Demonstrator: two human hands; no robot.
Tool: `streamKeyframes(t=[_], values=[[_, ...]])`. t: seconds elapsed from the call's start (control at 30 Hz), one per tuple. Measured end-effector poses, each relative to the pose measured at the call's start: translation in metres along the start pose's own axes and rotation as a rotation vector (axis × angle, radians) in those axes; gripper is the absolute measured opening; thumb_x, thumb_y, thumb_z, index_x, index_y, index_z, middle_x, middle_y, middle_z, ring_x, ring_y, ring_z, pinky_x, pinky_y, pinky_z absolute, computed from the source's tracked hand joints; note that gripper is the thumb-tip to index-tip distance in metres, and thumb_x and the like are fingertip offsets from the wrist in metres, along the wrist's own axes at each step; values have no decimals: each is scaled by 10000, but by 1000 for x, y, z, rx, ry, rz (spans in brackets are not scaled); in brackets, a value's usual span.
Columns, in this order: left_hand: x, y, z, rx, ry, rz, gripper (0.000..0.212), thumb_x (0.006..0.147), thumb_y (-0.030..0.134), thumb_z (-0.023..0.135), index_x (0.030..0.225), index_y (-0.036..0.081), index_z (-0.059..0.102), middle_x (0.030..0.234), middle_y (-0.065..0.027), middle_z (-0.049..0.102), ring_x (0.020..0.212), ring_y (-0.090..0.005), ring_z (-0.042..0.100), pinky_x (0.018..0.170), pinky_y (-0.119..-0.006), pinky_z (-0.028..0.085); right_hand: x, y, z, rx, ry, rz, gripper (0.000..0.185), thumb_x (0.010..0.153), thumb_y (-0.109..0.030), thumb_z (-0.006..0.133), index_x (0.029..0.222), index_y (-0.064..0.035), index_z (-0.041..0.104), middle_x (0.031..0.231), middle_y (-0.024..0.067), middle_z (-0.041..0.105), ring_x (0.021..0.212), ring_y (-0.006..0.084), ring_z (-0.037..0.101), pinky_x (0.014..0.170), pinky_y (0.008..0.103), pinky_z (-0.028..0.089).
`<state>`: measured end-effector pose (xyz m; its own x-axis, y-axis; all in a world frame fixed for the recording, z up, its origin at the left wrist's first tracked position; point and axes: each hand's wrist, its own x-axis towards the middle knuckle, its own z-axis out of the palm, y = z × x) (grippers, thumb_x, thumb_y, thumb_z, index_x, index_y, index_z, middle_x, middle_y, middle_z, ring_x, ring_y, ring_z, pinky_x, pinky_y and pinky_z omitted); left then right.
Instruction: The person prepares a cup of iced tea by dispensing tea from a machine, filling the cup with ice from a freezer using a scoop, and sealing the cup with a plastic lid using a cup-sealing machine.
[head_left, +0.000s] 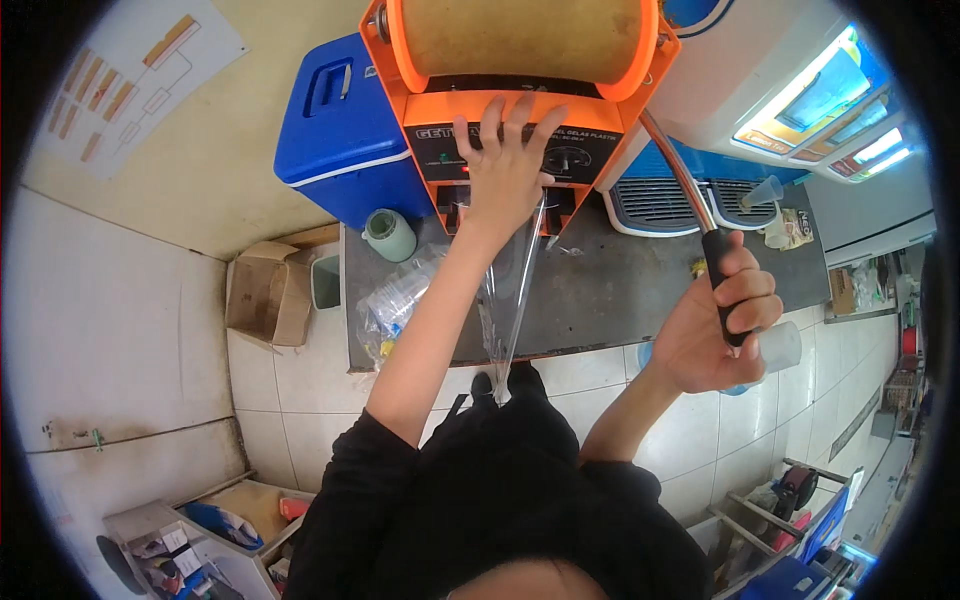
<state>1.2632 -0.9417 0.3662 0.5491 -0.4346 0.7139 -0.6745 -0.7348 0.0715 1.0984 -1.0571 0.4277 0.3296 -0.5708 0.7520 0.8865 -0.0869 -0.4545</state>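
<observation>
An orange cup sealing machine (517, 106) with a large roll of film (525, 37) on top stands on the dark counter before me. My left hand (506, 165) lies with spread fingers on its black front panel. The black grip of a metal lever (679, 169) on the machine's right side is wrapped in my right hand (709, 322). A strip of clear plastic film (517, 300) hangs from the machine over the counter's front edge towards my feet. My left forearm and hand hide part of the panel and the opening beneath it.
Left of the machine sit a blue cooler box (345, 120) and a greenish jar (391, 235). Clear plastic packaging (401, 300) lies on the counter (585, 300). A drink dispenser (742, 82) with drip trays (656, 206) stands right. A cardboard box (266, 296) is on the floor.
</observation>
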Motion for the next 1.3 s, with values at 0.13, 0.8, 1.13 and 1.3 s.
streamKeyframes(t=[0.13,0.8,1.13,1.3], values=[[1,0,-1,-7,27,2,831,505,312,781,1233,259,384,1274,-43,299,1220,-279,180,968,-554,4,0,-2,2,9,9,15,214,762,-324,396,669,-132,391,695,52,412,855,225,432,988,460,234],[-3,-1,8,-46,34,-11,772,575,223,727,1266,306,393,1316,-3,281,1236,-260,198,965,-552,-34,-12,-1,6,74,157,-10,186,764,-294,455,643,-173,382,676,-12,357,834,184,410,1037,426,211],[-4,-5,5,-70,14,-2,723,590,291,737,1235,243,416,1322,-73,282,1265,-309,163,984,-554,53,85,-19,34,8,0,125,331,818,-264,407,961,35,400,1033,182,407,1103,303,366,1040,448,164],[-70,-10,34,-310,329,-406,690,638,281,750,1157,-13,402,1195,-205,363,1136,-374,321,960,-460,230,209,50,78,32,-48,126,420,866,-197,420,1190,70,402,1221,196,428,1160,275,392,1036,378,230]])
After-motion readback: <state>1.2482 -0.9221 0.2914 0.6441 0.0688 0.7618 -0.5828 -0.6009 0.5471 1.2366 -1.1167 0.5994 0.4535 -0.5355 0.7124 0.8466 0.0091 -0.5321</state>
